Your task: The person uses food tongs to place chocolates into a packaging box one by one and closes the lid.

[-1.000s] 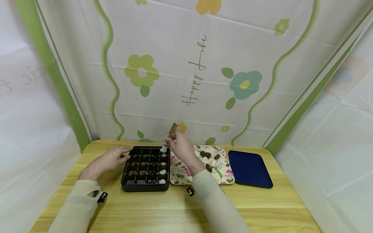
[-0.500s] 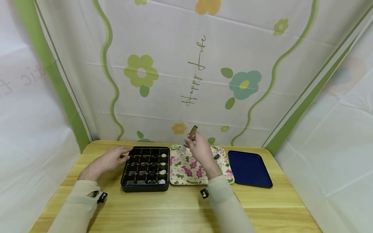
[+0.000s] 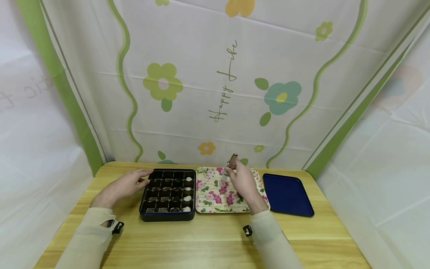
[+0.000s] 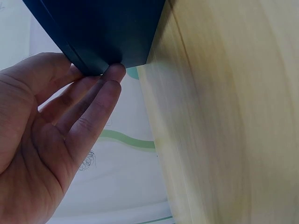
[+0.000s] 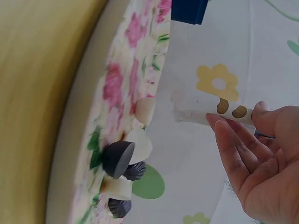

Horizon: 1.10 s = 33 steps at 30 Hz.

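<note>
A dark blue box [image 3: 167,216] with a divided black insert stands at the left of the table. White chocolates [image 3: 187,198] sit in the compartments of its right column. My left hand [image 3: 125,184] touches the box's far left corner, its fingertips on the wall in the left wrist view. My right hand [image 3: 244,183] pinches small gold tongs [image 5: 205,116] with pale translucent tips, above the flowered tray [image 3: 208,207]. Nothing shows between the tips. White chocolates [image 5: 139,144] and dark chocolates [image 5: 119,158] lie grouped on the tray, mostly hidden by the right hand in the head view.
A flat dark blue lid [image 3: 289,194] lies to the right of the flowered tray. The wooden table [image 3: 201,243] ends at the back against a hanging flowered curtain [image 3: 201,93]. Similar curtains flank both sides.
My right hand has moved from the box's far right compartment back over the flowered tray with the tongs. A white chocolate now lies in that column's upper part. The left hand stays put.
</note>
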Available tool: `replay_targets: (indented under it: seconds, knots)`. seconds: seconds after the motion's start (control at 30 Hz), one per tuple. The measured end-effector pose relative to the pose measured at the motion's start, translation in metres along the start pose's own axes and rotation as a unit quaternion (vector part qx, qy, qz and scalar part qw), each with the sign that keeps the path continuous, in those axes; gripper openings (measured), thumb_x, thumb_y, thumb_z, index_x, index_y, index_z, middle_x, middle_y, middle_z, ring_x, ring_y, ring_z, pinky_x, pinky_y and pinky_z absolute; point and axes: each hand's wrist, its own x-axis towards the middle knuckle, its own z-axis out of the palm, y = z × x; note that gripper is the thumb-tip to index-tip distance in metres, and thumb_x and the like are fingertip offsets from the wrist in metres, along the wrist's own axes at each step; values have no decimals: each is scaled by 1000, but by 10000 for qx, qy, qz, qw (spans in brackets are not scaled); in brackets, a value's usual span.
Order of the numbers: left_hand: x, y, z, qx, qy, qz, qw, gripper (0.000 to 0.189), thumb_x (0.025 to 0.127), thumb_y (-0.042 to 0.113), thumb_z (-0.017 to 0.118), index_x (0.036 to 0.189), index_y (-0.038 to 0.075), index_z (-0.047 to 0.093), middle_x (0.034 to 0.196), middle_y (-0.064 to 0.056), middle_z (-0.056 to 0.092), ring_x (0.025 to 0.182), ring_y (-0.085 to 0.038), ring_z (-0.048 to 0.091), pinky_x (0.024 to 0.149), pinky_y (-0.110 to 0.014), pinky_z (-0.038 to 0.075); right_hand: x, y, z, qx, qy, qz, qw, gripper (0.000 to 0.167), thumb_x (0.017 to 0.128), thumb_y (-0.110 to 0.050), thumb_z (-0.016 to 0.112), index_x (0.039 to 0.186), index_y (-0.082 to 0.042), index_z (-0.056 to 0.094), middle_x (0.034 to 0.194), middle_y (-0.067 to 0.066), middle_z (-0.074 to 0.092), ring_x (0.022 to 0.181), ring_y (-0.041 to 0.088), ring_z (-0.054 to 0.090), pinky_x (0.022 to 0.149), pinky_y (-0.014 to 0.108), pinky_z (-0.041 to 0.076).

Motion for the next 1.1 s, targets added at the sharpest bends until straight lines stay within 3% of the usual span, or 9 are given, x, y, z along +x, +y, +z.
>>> replay_targets:
  seconds: [0.17,0.33,0.47,0.73,0.93,1.1]
  knots:
    - [0,0,0,17,-12,6,10000,54,120,15,67,166,-10,57,169,-39,58,144,-59,70,122,-74,60,-4,6,1,-117,7,-41,9999,22,121,-27,71,134,-10,74,127,20,86,47,11,41,45,25,34]
    - [0,0,0,-7,-23,0,10000,53,120,15,67,166,-10,57,169,-39,58,143,-58,70,121,-74,60,-3,11,6,-394,33,-30,9992,25,119,-28,73,134,-7,75,125,20,87,49,11,49,47,26,38]
    - [1,-1,0,-29,-41,-6,10000,53,120,14,66,166,-10,57,169,-40,57,139,-56,74,118,-72,63,0,17,11,-548,53,-64,9985,27,118,-30,74,134,-7,76,123,18,88,49,11,48,46,25,38]
    - [2,-1,0,1,-34,-38,10000,53,119,14,68,166,-10,58,168,-40,59,138,-56,74,114,-70,66,4,25,14,-511,131,89,9986,19,120,-23,70,125,-5,74,81,13,74,52,13,47,49,26,35]
    - [1,0,-1,22,-11,-27,10000,53,119,14,69,164,-11,59,167,-41,59,137,-56,75,113,-69,67,7,27,11,-208,279,288,9990,21,121,-23,69,122,-2,74,98,18,82,59,18,60,52,27,41]
    - [1,0,-1,-4,-12,17,10000,52,119,13,68,164,-12,58,167,-41,59,136,-56,75,115,-70,66,7,27,9,678,140,703,9951,30,122,-26,69,126,3,73,105,22,88,83,37,86,59,33,65]
